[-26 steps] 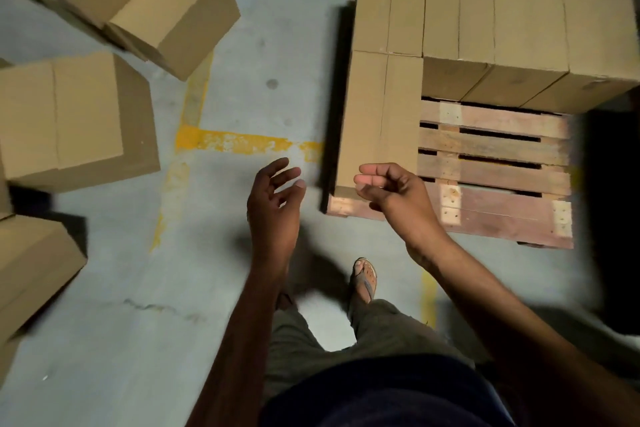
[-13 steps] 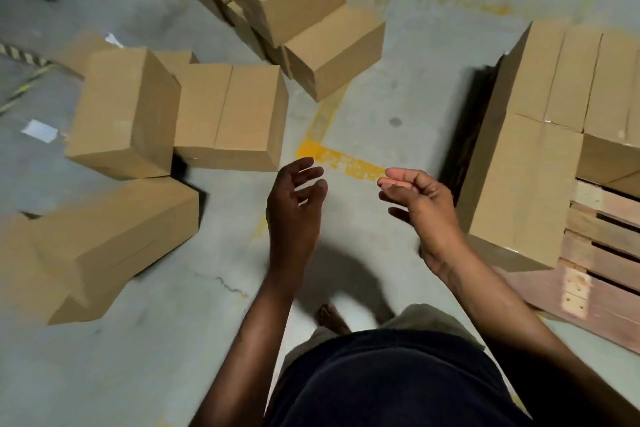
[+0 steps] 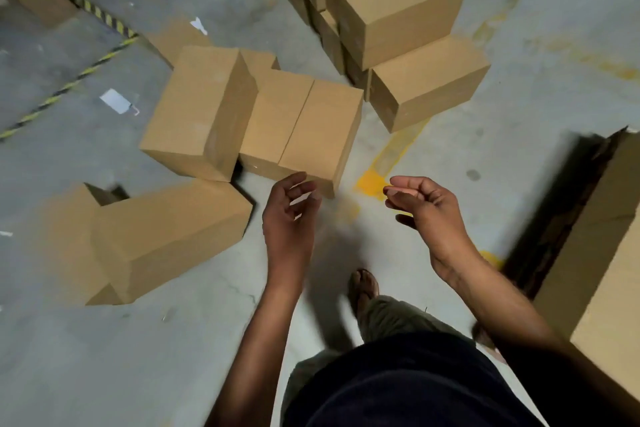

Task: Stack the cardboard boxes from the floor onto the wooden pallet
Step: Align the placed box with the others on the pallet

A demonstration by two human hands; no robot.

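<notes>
**Operator:** Where does the job stand?

**Inspector:** Part done, in my judgement. Largest first: the floor carries a tall pile of cardboard boxes at twelve to one o'clock, none of it yet shifted. At three to four o'clock the stacked boxes fill the frame edge. I take those as loaded, though the pallet's wood is out of view.

**Operator:** And nearer me?

**Inspector:** Loose boxes lie from nine to eleven o'clock. The nearest box sits at the centre, just beyond your left hand, with no contact visible. Your left hand and right hand are both released, fingers loosely curled, holding nothing. Most of the lifting is left.
</notes>
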